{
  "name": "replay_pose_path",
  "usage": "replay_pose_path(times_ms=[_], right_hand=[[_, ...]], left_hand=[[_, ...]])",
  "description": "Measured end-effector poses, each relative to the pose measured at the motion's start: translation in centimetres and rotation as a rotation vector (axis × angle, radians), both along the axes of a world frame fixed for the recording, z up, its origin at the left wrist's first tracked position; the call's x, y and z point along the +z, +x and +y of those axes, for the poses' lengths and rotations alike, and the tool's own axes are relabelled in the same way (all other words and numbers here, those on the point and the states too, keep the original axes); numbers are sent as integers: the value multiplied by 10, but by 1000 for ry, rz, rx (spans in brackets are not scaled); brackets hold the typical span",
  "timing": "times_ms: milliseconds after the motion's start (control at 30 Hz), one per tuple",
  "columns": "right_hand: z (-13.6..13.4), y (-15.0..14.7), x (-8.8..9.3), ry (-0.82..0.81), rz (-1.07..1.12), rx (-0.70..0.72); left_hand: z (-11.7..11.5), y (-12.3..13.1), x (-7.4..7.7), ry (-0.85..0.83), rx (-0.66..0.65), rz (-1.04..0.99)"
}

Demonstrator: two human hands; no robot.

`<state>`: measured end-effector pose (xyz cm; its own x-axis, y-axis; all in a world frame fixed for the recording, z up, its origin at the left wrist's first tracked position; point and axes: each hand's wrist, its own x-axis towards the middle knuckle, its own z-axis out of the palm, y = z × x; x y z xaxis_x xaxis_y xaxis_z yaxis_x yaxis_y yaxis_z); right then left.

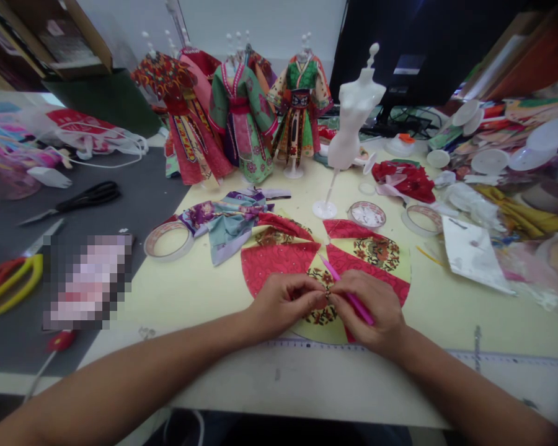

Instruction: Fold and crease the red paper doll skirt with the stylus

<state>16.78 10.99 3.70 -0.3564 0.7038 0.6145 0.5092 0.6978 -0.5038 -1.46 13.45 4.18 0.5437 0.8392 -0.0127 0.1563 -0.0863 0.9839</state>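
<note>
We find the left hand [284, 305] pinched at the centre of a red-and-yellow fabric disc [276, 263], and the right hand [366, 310] closed on a pink stylus [351, 298]. The disc lies flat under both hands (light, soft, limp; best held near its centre). A white dress form [353, 118] stands beyond, at 12 o'clock.

Red and yellow floral fabric circle [367, 254], pink rod [353, 300]
</note>
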Motion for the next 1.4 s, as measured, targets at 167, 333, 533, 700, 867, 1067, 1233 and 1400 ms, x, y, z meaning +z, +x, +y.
replay_pose_path(times_ms=[167,333,533,700,867,1067,1233,1400], right_hand=[[0,2,0,6,16,-66],[4,8,-1,78,49,-165],[12,21,-2,-43,133,-237],[20,27,-1,28,-21,-329],[27,35,-1,74,-165,-415],[30,51,10,125,-431,-444],[19,69,20,161,-626,-413],[7,84,10,189,-776,-358]], left_hand=[[2,1,1,-175,24,-59],[4,2,7,-275,62,-81],[6,4,3,-205,122,-65],[6,2,3,108,92,163],[3,-16,17,281,21,373],[-8,-54,12,428,210,630],[-14,-69,4,525,251,764],[-11,-62,0,709,170,823]])
